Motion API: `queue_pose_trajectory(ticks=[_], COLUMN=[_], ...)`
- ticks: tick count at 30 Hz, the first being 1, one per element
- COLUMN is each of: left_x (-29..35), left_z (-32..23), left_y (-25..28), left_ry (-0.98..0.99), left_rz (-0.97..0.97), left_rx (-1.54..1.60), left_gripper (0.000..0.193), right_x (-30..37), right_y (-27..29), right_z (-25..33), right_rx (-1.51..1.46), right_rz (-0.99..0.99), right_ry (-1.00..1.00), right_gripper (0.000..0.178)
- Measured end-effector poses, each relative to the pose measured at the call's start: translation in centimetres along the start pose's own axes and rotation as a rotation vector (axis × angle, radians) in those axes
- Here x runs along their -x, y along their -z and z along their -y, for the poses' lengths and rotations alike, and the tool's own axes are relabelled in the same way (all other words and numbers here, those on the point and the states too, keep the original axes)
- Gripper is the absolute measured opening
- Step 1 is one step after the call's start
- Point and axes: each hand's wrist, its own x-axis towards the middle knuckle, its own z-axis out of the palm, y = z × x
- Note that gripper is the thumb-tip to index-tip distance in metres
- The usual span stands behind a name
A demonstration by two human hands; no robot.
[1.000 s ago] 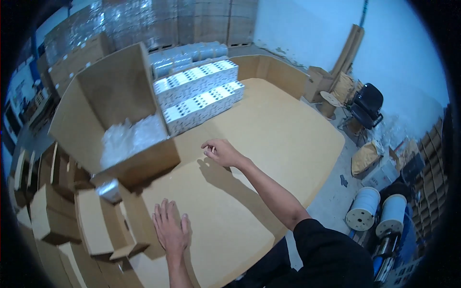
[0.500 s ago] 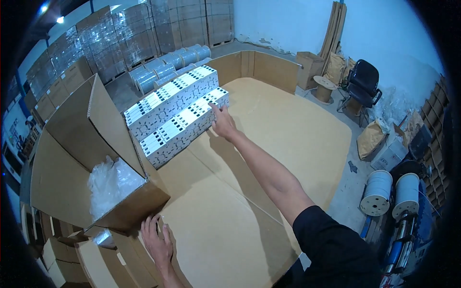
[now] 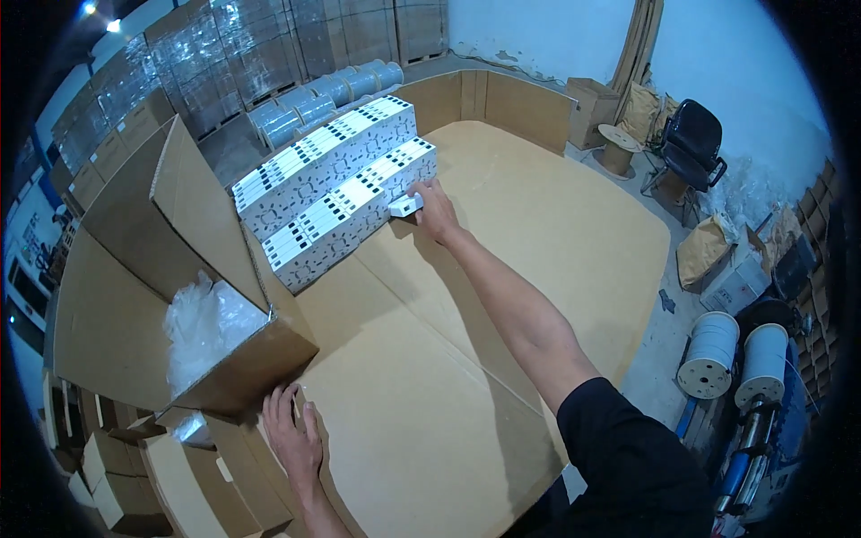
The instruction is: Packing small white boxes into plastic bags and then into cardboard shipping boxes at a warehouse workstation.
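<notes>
Two long rows of small white boxes with dark markings stand side by side on the brown cardboard surface: a far row and a near row. At the front face of the near row, toward its right end, my right hand has its fingers closed on one small white box, which lies tilted out from the row. My left hand rests at the left edge of the surface with its fingers stretched out, holding nothing. Just beyond it stands an open cardboard box with clear plastic bags inside.
Open cartons sit low at the left. Wire spools lie behind the rows, before wrapped pallets. A cardboard wall borders the surface's far side. At the right are a black chair and white reels.
My right hand has gone from pointing at the top of the near row to gripping a small white box, now pulled out at its front. My left hand stays put. The view has shifted slightly.
</notes>
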Motion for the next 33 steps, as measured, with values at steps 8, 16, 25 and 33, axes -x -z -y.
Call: queue_pose_trajectory(ticks=[8,16,25,33], left_x=[0.7,3.0,7.3,6.2], left_z=[0.9,0.4,0.2,1.6], left_y=[-0.4,0.7,3.2,3.0], left_ry=[-0.037,0.057,0.396,0.453], left_rz=[-0.078,-0.193,0.07,-0.061], left_rx=[0.098,0.45,1.155,1.254], left_gripper=[0.038,0.037,0.033,0.031], right_x=[5.4,17.0,26.2,27.4], right_y=[3.9,5.2,3.2,0.4], right_z=[4.8,15.4,25.0,27.0], right_rx=[-0.035,-0.195,-0.374,-0.55], right_rz=[-0.044,0.228,0.535,0.622], right_ry=[0.109,0.106,0.17,0.048], right_gripper=[0.03,0.032,0.028,0.021])
